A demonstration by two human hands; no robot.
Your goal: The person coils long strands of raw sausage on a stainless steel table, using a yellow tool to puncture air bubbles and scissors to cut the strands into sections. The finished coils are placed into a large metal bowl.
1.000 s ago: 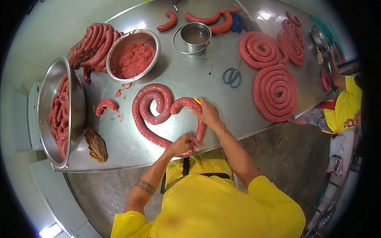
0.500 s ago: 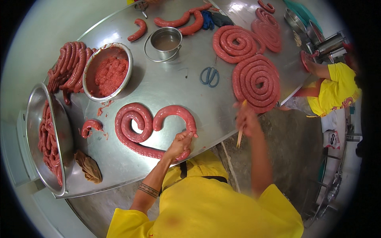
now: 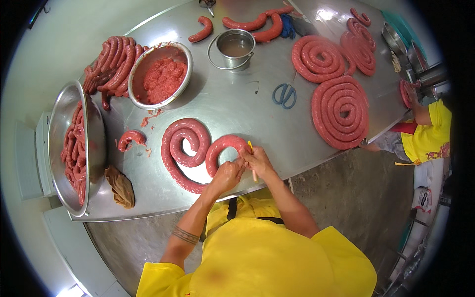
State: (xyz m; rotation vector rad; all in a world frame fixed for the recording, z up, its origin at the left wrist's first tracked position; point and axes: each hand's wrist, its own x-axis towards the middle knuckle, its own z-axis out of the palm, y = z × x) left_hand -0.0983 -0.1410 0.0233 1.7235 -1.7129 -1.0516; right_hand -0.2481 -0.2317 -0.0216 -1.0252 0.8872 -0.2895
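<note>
A long red sausage (image 3: 170, 156) lies on the steel table near its front edge, one part coiled in a spiral, the other bent in an arch. My left hand (image 3: 228, 175) is closed round the sausage at the near side of the arch. Close against it, my right hand (image 3: 257, 162) meets the sausage's right end. Between its fingers is a slim yellow-and-pale stick-like tool (image 3: 250, 145), whose exact kind I cannot make out. My fingers hide the sausage end itself.
Left stand a bowl of minced meat (image 3: 187, 79), piled sausages (image 3: 111, 64) and a large basin (image 3: 96, 143) with casings or links. Blue-handled scissors (image 3: 284, 95), a metal pail (image 3: 236, 62) and coiled sausages (image 3: 341, 111) lie beyond. Another person in yellow (image 3: 429, 133) works at right.
My right hand has come from the table's right edge to the sausage end, bringing the stick-like tool. My left hand stays on the sausage. The view has shifted, so the table sits farther right.
</note>
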